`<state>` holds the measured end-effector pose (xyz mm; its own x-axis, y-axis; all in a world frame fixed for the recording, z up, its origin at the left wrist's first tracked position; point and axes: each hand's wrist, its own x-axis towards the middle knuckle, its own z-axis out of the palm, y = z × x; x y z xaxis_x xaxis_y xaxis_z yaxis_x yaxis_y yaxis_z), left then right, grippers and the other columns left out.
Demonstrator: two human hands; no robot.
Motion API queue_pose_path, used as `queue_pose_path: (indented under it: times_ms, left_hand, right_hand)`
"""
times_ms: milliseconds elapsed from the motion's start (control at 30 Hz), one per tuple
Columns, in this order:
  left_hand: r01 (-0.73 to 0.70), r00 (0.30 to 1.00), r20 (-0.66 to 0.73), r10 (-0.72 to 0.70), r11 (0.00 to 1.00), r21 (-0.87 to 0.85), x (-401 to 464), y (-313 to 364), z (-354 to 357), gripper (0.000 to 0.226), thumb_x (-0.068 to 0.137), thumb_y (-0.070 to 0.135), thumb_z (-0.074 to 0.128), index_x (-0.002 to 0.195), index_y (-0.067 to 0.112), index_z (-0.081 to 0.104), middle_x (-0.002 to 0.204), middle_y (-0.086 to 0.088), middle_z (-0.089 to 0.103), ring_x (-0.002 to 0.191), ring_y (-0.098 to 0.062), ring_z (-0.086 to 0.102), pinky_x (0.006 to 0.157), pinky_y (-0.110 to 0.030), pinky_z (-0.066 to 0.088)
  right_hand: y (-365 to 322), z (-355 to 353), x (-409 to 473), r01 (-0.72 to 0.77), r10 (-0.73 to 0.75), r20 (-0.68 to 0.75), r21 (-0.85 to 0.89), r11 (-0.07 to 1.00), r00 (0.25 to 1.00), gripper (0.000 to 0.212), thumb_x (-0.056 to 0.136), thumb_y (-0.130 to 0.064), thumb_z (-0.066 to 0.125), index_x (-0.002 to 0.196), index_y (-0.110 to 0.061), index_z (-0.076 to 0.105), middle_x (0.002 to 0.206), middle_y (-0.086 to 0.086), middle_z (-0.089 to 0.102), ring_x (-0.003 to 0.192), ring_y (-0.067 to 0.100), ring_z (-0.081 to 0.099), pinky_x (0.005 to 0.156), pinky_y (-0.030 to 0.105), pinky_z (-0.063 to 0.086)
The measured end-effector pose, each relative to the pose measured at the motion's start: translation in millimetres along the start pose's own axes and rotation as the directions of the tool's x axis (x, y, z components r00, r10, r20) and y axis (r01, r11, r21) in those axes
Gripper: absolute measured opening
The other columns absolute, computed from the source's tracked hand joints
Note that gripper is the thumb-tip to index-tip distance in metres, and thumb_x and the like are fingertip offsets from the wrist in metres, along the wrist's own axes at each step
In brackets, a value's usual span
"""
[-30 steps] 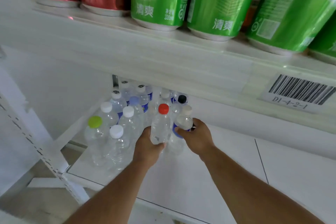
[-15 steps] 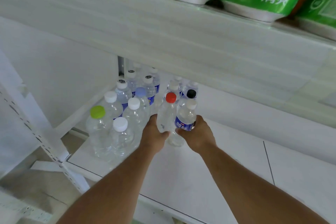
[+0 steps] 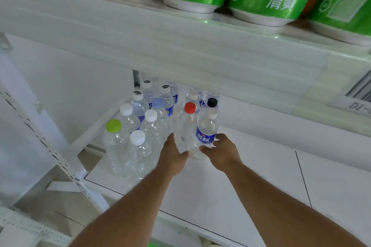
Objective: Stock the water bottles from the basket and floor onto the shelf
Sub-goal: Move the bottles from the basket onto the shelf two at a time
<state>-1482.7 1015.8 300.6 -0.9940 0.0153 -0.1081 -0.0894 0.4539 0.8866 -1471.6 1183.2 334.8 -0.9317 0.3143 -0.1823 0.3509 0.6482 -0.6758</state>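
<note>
White shelf [image 3: 251, 176], bottles crowded at the back, left hand [image 3: 174, 153] gripping red-capped bottle [image 3: 185, 130], right hand [image 3: 222, 151] gripping blue-labelled bottle [image 3: 206, 131].

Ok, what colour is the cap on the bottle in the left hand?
Red cap, clearest in the head view.

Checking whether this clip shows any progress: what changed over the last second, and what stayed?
Little changed. The left hand still grips the red-capped bottle and the right hand the blue-labelled bottle, both upright on the shelf at the cluster's right edge. The other bottles, including the green-capped bottle, stayed put; mainly the camera shifted.
</note>
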Motion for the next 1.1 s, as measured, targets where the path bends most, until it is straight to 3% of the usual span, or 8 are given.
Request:
queue_pose_path:
  times_ms: [67,167,300,467,600,700,800,1100]
  left_hand:
    - [-0.03,0.999,0.011,0.03,1.0,-0.004,-12,2,-4,0.069,0.082,0.023,0.075,0.142,0.018,0.042,0.138,0.0,0.054,0.13,-0.019,0.049,0.109,-0.031,0.038]
    - [-0.019,0.994,0.107,0.011,0.997,0.077,-32,7,-12,0.067,0.084,0.027,0.071,0.143,0.02,0.039,0.139,-0.003,0.052,0.13,-0.021,0.05,0.104,-0.026,0.037]
    - [-0.132,0.958,0.284,0.039,0.94,0.316,-60,12,-34,0.079,0.089,0.036,0.063,0.155,0.022,0.021,0.156,-0.003,0.033,0.141,-0.021,0.037,0.11,-0.029,0.031]
    - [-0.387,0.873,0.472,0.125,0.765,0.515,-106,16,-64,0.074,0.09,0.038,0.058,0.154,0.026,0.022,0.158,0.0,0.031,0.141,-0.023,0.036,0.112,-0.035,0.034]
    - [-0.519,0.82,0.555,0.14,0.589,0.619,-146,19,-76,0.069,0.09,0.037,0.056,0.152,0.024,0.027,0.155,0.0,0.033,0.136,-0.026,0.04,0.108,-0.041,0.039]
    - [-0.56,0.805,0.575,0.147,0.507,0.655,-174,21,-79,0.066,0.089,0.034,0.056,0.15,0.024,0.03,0.153,0.0,0.036,0.136,-0.027,0.04,0.107,-0.041,0.039]
    - [-0.569,0.803,0.58,0.14,0.469,0.675,-200,22,-80,0.064,0.09,0.034,0.056,0.148,0.024,0.032,0.153,0.0,0.036,0.136,-0.026,0.039,0.107,-0.042,0.039]
    - [-0.558,0.809,0.579,0.102,0.445,0.7,-297,22,-54,0.063,0.091,0.028,0.052,0.15,0.025,0.029,0.155,0.001,0.033,0.137,-0.027,0.039,0.105,-0.043,0.04]
  right_hand:
    - [0,-2,-8,-0.017,0.017,0.019,-0.007,1.0,1.0,0.069,0.082,-0.046,0.074,0.138,-0.019,0.044,0.131,0.002,0.061,0.093,0.015,0.059,0.062,0.02,0.043]
    - [-1,-5,-28,-0.044,0.044,0.016,-0.028,0.999,0.999,0.076,0.088,-0.049,0.066,0.149,-0.018,0.034,0.145,0.004,0.052,0.12,0.023,0.057,0.084,0.029,0.048]
    - [-2,-6,-73,-0.048,0.047,-0.007,-0.154,0.987,0.999,0.073,0.092,-0.053,0.055,0.152,-0.02,0.03,0.141,0.003,0.055,0.125,0.023,0.054,0.089,0.031,0.045]
    - [-2,10,-144,0.024,-0.046,-0.056,-0.339,0.941,0.997,0.06,0.093,-0.051,0.051,0.142,-0.017,0.043,0.14,0.001,0.053,0.13,0.024,0.046,0.098,0.036,0.043]
    - [4,19,-197,0.093,-0.12,-0.031,-0.459,0.884,0.992,0.071,0.096,-0.052,0.047,0.154,-0.016,0.027,0.161,0.003,0.028,0.148,0.024,0.022,0.117,0.035,0.022]
    - [11,18,-230,0.111,-0.153,-0.037,-0.522,0.846,0.988,0.073,0.096,-0.052,0.045,0.156,-0.017,0.022,0.164,0.004,0.021,0.151,0.024,0.016,0.12,0.037,0.017]
    - [22,14,-260,0.116,-0.166,-0.036,-0.574,0.811,0.986,0.071,0.095,-0.052,0.045,0.153,-0.015,0.027,0.161,0.006,0.027,0.148,0.027,0.021,0.119,0.039,0.022]
    - [81,0,-349,0.107,-0.13,-0.009,-0.515,0.851,0.992,0.066,0.094,-0.048,0.047,0.149,-0.015,0.033,0.156,0.005,0.035,0.146,0.027,0.027,0.114,0.042,0.028]
